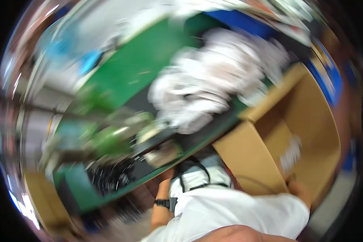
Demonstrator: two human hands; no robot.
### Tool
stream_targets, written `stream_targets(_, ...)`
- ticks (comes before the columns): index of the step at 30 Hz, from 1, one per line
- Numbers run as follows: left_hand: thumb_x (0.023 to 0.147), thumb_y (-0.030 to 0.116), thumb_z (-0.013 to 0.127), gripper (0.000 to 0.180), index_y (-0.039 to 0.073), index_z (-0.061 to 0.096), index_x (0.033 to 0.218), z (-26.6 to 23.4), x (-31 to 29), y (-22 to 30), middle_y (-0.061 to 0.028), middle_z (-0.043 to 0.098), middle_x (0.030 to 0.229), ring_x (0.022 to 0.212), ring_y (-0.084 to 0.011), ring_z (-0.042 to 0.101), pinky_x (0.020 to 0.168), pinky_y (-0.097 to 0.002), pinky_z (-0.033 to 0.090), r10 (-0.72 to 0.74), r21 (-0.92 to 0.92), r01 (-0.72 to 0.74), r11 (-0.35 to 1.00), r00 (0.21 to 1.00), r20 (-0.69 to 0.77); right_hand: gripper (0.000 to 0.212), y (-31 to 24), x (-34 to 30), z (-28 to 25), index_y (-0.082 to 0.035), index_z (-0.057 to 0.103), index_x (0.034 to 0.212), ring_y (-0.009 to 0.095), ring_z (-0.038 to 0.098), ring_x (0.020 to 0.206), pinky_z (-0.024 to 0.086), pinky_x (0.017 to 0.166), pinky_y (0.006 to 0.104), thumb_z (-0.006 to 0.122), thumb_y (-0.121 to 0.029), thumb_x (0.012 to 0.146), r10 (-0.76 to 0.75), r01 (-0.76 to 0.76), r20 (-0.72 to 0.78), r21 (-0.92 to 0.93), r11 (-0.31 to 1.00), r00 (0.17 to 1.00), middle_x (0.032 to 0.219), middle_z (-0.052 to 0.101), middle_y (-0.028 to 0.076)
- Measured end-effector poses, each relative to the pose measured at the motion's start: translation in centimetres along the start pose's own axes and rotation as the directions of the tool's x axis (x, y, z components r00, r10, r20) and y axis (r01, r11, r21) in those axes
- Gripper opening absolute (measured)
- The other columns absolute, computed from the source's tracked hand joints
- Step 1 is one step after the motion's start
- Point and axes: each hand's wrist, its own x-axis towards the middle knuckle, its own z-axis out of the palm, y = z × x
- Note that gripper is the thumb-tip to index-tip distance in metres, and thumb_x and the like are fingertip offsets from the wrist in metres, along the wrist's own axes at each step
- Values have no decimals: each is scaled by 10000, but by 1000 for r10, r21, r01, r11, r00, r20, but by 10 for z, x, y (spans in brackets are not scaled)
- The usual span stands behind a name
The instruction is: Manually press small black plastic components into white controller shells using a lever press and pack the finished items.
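The picture is smeared by motion. My left hand [167, 175], below a wrist with a black watch [165, 203], is down by the front edge of the green-topped table [137, 60]; its fingers are hidden. On the right, my right hand [293, 185] is at the near wall of an open cardboard box [250, 161], and I cannot make out its fingers. Inside the box, a small white piece with stripes [291, 154] lies beyond that hand. A large heap of white cloth [218, 72] covers the table's middle.
A green and metal machine [117, 139] stands on the table to the left. Beside it is a dark, shiny tangle [111, 175]. A blue bin [328, 76] is beyond the box, another cardboard box [46, 197] at the far left.
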Motion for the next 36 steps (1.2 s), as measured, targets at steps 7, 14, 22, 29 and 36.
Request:
stream_targets(7, 860, 116, 589, 243, -13, 642, 1059, -2, 20, -15, -178, 670, 981, 895, -299, 644, 826, -399, 498, -54, 65, 48, 997, 995, 83, 436, 1, 5, -34, -31, 649, 1079, 393, 438, 1227, 433, 987, 474, 667, -305, 741, 509, -434, -160, 350, 830, 846, 1320, 479, 201)
stream_targets(14, 845, 107, 582, 257, -8, 639, 1067, -13, 17, 47, -197, 656, 1061, 1008, -333, 617, 900, -400, 470, -142, -3, 147, 989, 961, 236, 357, 101, -28, -19, -83, 521, 1212, 362, 565, 1057, 494, 880, 464, 484, -93, 857, 771, -616, -462, 471, 632, 438, 1252, 524, 161)
stream_targets(22, 837, 119, 579, 278, 1, 639, 1081, -15, 19, 35, -212, 653, 1074, 1031, -359, 609, 936, -418, 455, -92, 31, 87, 996, 962, 256, 425, 149, -6, -31, -158, 428, 1322, 355, 563, 1067, 515, 845, 476, 444, -137, 898, 833, -784, -227, 284, 552, 504, 1216, 514, 148)
stream_targets(29, 837, 150, 586, 300, -3, 632, 1091, -16, 30, 62, -232, 649, 1081, 1043, -384, 608, 920, -438, 465, -104, 3, 108, 994, 949, 299, 701, 129, 14, 4, -184, 334, 1437, 378, 418, 1252, 468, 958, 484, 598, -101, 793, 816, -697, -250, 426, 576, 521, 1366, 395, 173)
stream_targets(36, 833, 158, 593, 306, -2, 633, 1090, -11, 26, 54, -230, 661, 1043, 1005, -386, 625, 893, -438, 479, -96, -18, 105, 994, 957, 273, 943, 146, 10, 5, -196, 280, 1479, 411, 284, 1354, 354, 1073, 515, 708, -156, 640, 738, -721, -181, 162, 674, 650, 1444, 307, 173)
